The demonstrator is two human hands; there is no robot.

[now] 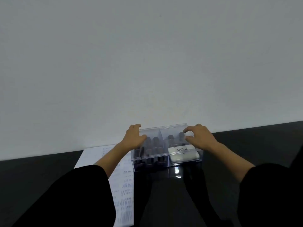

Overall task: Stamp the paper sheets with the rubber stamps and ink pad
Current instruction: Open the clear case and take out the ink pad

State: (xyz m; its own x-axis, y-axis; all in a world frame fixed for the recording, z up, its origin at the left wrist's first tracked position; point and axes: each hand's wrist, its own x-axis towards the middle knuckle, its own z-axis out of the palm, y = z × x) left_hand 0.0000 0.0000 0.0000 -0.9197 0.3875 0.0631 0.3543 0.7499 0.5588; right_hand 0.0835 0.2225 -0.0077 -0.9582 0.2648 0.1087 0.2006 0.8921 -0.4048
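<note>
A clear plastic box [165,158] stands on the dark table against the wall. Inside it are several dark-handled rubber stamps [155,145] and a white Artline ink pad [183,154] at the front right. My left hand [133,139] grips the box's left top edge, fingers curled over the lid. My right hand [199,137] holds the right top edge with curled fingers. A paper sheet [123,182] covered with blue stamp marks lies to the left of the box, partly under my left forearm.
The dark glossy table [254,145] runs left to right and ends at a plain white wall [147,63] right behind the box. My black sleeves fill the bottom of the view.
</note>
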